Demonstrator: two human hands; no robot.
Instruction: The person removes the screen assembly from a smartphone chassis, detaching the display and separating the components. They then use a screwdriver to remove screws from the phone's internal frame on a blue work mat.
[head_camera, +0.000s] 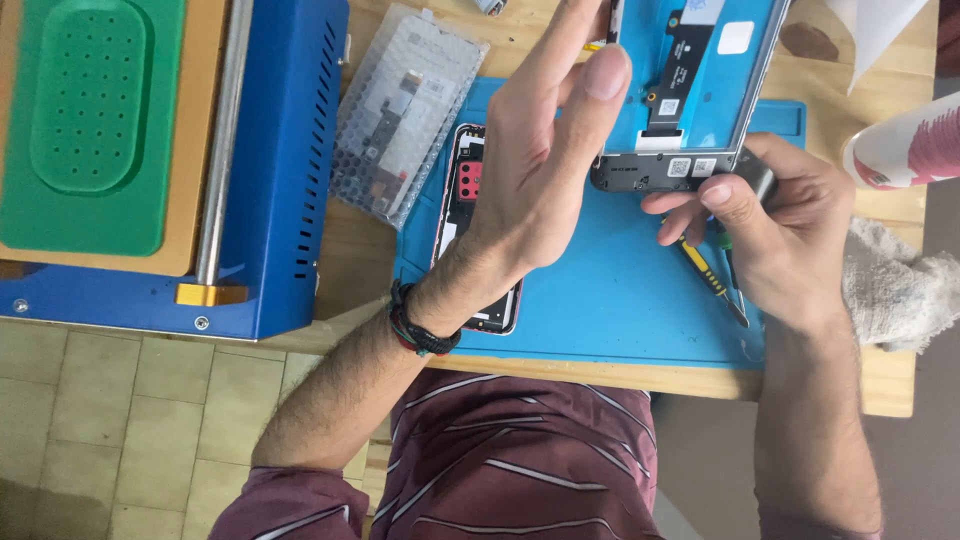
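Maroon striped cloth of the person's shirt (510, 480) fills the nearest edge at 6 o'clock, with a cord bracelet (420, 325) on the left wrist just above it. Beyond lies the blue work mat (600, 300) on the wooden bench (880, 385).

Right hand (775, 235), at 3 o'clock on the mat: fingers curled shut on a dark cylindrical tool (755, 175), whose tip meets the lower end of the phone frame (690, 90). A yellow-and-black tool (700, 270) and a thin dark one lie on the mat under the palm.

Left hand (545, 165), at centre: fingers extended and spread, reaching up along the frame's left edge at 12 o'clock. Whether the fingertips grip the frame cannot be told, since they run to the picture's edge.

Second opened phone (470, 215) lies on the mat beneath the left forearm. A bubble-wrapped part (405, 115) rests at 11 o'clock; a blue machine with a green pad (90, 110) stands at 10 o'clock; a white towel (895, 280) and a patterned roll (905, 150) lie at 3 o'clock.

Risks, as judged: if the tool slips off the frame's end, it could gouge the exposed black flex strip (680, 60) or the small boards beside it. An unsteady left-hand hold would let the frame pivot under tool pressure. The forearm hovering over the second opened phone could press on or drag its bare internals. Loose tools under the right palm could roll and be knocked off the mat.
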